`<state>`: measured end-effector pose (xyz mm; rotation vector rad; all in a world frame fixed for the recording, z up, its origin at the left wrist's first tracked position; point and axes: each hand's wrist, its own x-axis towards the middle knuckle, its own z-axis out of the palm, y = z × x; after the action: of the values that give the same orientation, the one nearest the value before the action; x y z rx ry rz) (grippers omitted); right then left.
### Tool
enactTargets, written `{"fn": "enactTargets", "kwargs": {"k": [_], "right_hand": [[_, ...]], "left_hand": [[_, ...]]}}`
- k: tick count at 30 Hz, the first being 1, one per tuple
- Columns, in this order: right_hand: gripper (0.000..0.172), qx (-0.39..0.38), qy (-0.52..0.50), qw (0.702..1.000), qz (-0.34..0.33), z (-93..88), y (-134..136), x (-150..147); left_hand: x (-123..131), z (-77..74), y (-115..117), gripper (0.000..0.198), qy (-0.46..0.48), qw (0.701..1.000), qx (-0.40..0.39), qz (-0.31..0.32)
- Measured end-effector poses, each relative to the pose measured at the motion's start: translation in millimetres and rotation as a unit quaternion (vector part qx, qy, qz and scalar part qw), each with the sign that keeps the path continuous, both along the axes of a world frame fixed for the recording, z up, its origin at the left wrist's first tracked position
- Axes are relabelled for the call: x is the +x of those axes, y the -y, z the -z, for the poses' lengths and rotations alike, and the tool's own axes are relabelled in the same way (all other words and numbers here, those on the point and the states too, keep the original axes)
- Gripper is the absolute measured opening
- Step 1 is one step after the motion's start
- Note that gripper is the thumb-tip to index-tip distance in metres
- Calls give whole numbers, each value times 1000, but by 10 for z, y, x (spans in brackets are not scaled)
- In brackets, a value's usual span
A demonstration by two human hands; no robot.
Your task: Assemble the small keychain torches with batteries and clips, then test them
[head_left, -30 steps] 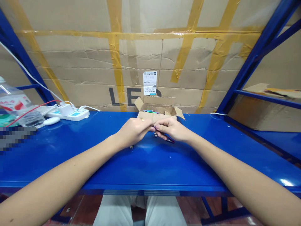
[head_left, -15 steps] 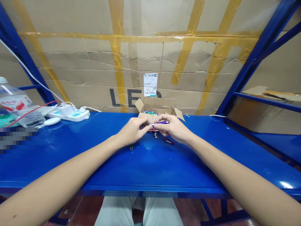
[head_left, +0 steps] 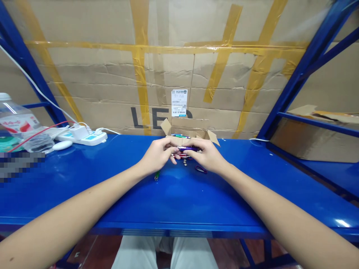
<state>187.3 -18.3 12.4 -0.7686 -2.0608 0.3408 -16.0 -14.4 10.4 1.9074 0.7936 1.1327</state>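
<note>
Over the blue table, a slim purple tube-shaped penlight [head_left: 188, 148] lies level between both hands. My left hand [head_left: 158, 154] pinches its left end with thumb and fingers. At the other end, my right hand [head_left: 207, 152] has its thumb and fingers closed round the purple barrel. Just below it shows a red tube of similar shape [head_left: 177, 156], partly hidden by my left fingers. Several small silver discs like button cells [head_left: 185, 163] lie in front of it. A purple carabiner [head_left: 201, 169] rests below my right hand, and a green tube [head_left: 157, 175] below my left.
Behind my hands stands an open small carton [head_left: 202, 132] with a green and blue tube [head_left: 180, 135] at it. A white power strip [head_left: 89, 137] and a plastic bottle [head_left: 21, 123] are at left. A large taped carton [head_left: 112, 82] backs the table [head_left: 179, 201].
My left fingers have shifted on the penlight's left end and some now stretch downwards. My right hand has closed further over the barrel, covering its right end more.
</note>
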Motion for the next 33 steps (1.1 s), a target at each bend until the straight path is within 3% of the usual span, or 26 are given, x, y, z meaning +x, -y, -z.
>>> {"fn": "enactTargets", "kwargs": {"k": [4,8,11,12,14,16,17,20,22,24,28,33], "right_hand": [[20,108,53,993,-4,50,-22,15],[19,94,65,993,0,30,38,-11],[26,-91,14,996,-5,-16,80,-31],[28,-187,-7,982,-21,-29,86,-31],[30,-364,-41,928,-63,-52,94,-28],[30,-454,-71,884,-90,-71,106,-30],[30,-458,-80,881,-92,-79,118,-35],[25,-349,-70,932,-65,-90,161,-72],[20,-216,-48,974,-36,-76,172,-95],[14,-80,-26,996,-8,-49,157,-98],[8,106,43,993,10,0,95,-41],[9,148,80,986,-3,14,85,-4]], "left_hand": [[9,-26,31,12,6,1000,0,2],[10,-3,58,12,-28,999,29,-14],[7,23,67,10,-63,994,85,-26],[2,28,67,9,-80,990,115,-26],[-12,28,62,10,-120,975,184,-22],[-28,19,53,11,-146,961,235,-18],[-34,13,47,11,-149,959,242,-20],[-39,4,31,12,-107,977,184,-24],[-27,9,27,13,-64,991,119,-18],[-4,19,29,14,-27,998,62,-5],[41,33,44,19,25,1000,-5,15],[26,28,59,17,-7,999,44,2]]}}
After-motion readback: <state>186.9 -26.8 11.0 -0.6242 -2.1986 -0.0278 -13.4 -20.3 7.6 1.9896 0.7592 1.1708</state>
